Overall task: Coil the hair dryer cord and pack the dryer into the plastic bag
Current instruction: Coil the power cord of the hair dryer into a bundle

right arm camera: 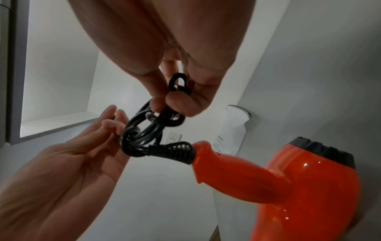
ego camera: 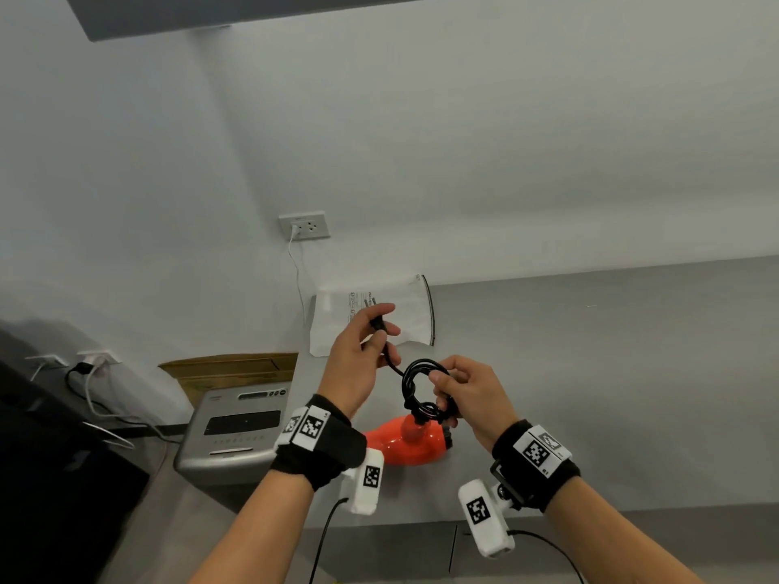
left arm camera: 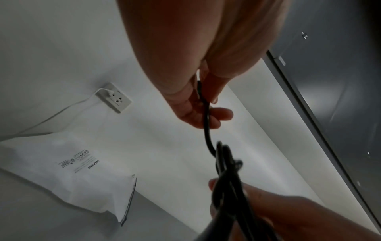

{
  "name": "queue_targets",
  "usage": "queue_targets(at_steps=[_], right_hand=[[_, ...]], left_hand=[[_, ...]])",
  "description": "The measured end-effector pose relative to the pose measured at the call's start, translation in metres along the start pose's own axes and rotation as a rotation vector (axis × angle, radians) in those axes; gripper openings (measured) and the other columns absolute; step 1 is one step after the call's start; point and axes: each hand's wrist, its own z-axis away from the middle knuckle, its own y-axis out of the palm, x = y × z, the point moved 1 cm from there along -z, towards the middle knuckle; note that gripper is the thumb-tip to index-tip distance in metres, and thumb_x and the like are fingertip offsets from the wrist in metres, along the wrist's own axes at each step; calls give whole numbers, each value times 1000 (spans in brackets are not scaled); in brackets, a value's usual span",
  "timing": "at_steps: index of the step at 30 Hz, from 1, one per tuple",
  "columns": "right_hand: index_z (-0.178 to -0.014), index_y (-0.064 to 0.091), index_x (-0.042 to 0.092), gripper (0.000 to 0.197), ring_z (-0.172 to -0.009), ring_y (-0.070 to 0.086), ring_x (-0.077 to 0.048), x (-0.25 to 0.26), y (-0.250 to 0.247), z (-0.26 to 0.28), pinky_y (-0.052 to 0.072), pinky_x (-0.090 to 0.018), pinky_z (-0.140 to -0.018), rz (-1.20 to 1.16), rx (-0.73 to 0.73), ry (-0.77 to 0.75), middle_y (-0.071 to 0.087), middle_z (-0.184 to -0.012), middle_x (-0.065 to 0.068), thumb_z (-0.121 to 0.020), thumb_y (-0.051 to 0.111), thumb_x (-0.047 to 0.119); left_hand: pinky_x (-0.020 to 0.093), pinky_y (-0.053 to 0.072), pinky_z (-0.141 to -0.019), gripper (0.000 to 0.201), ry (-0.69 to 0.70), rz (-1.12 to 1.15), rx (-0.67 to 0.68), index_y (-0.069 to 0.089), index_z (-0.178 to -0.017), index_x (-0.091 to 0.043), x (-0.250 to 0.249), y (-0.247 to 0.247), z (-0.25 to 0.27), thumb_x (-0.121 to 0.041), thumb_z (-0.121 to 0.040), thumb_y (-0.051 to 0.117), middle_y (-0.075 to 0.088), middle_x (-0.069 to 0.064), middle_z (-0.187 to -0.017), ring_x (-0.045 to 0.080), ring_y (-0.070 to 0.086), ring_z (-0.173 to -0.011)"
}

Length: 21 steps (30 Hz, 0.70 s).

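An orange hair dryer point(ego camera: 404, 444) point(right arm camera: 305, 192) lies on the grey counter point(ego camera: 611, 373), handle up. Its black cord point(ego camera: 417, 389) point(right arm camera: 142, 133) is wound into a small coil above the handle. My right hand point(ego camera: 459, 394) point(right arm camera: 177, 99) pinches that coil between thumb and fingers. My left hand point(ego camera: 371, 335) point(left arm camera: 204, 110) grips the plug end of the cord point(ego camera: 379, 320), a short free length point(left arm camera: 208, 137) running from it to the coil. The white plastic bag point(ego camera: 375, 318) point(left arm camera: 82, 172) point(right arm camera: 230, 130) lies flat at the back of the counter by the wall.
A grey machine point(ego camera: 236, 432) stands left of the counter with a cardboard box point(ego camera: 236, 368) behind it. A wall socket point(ego camera: 305, 225) holds a white cable. More sockets and cables point(ego camera: 84, 364) sit low at the left. A cabinet underside point(left arm camera: 338, 81) hangs overhead.
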Motion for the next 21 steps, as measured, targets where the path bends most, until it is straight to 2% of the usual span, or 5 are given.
queue_targets(at_steps=[6, 11, 14, 18, 21], right_hand=[[-98, 65, -1, 6, -55, 61, -22, 6, -5, -5, 43, -26, -40, -38, -40, -18, 63, -74, -17, -93, 63, 2], [-101, 64, -6, 9, -57, 63, -25, 15, -13, -4, 44, -29, -43, -143, -28, -6, 64, -72, -18, -93, 60, -5], [-105, 64, -7, 14, -60, 63, -26, 18, -20, -3, 43, -29, -45, -212, -17, -12, 65, -72, -19, -94, 55, -6], [-106, 67, -1, 19, -66, 64, -29, 19, -18, 2, 45, -31, -47, -152, -36, -66, 69, -83, -22, -96, 52, -5], [-106, 68, 4, 18, -63, 66, -25, 25, -12, 4, 48, -31, -44, -40, -67, -141, 68, -87, -12, -96, 56, -4]], left_hand=[[32, 58, -80, 59, 66, -92, 131, 30, -147, -37, -7, 11, 6, -2, -103, 49, 79, 6, -96, 19, 65, -72], [24, 53, -83, 11, 126, -443, 213, 67, -98, -28, -4, 14, 7, -19, -97, 63, 71, -11, -78, 5, 67, -81], [9, 37, -72, 6, 217, -655, 242, 72, -94, -26, -4, 13, 6, -22, -92, 69, 62, -18, -79, -3, 56, -80], [11, 35, -68, 5, 250, -753, 248, 73, -92, -19, -4, 11, 2, -23, -89, 70, 62, -13, -81, 3, 52, -78], [21, 40, -70, 2, 285, -835, 255, 67, -88, -19, -3, 17, 3, -19, -86, 68, 60, -9, -81, 9, 52, -79]])
